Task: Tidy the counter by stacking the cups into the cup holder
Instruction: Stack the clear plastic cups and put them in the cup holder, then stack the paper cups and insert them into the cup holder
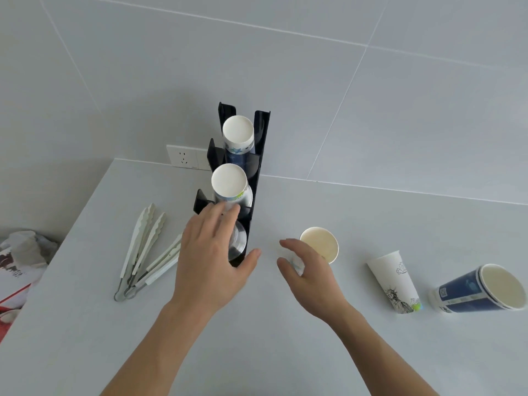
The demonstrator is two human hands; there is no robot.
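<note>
A tall black cup holder [261, 144] stands at the back of the white counter [285, 338]. An upper stack of paper cups [238, 132] and a middle stack of cups [229, 180] sit in it. My left hand [208, 258] is spread over its lowest slot, thumb by the right of the base, fingers across the divider. My right hand [310, 277] curls around an upright paper cup [320, 242] just right of the holder. Further right, a white printed cup [393, 281] rests mouth down, and nested blue cups [471, 292] appear to lie on their side.
Two white plastic tongs [143, 252] lie left of the holder. A wall socket [183, 158] sits behind it on the tiled wall. Crumpled paper and packaging [23, 258] lie beyond the counter's left edge.
</note>
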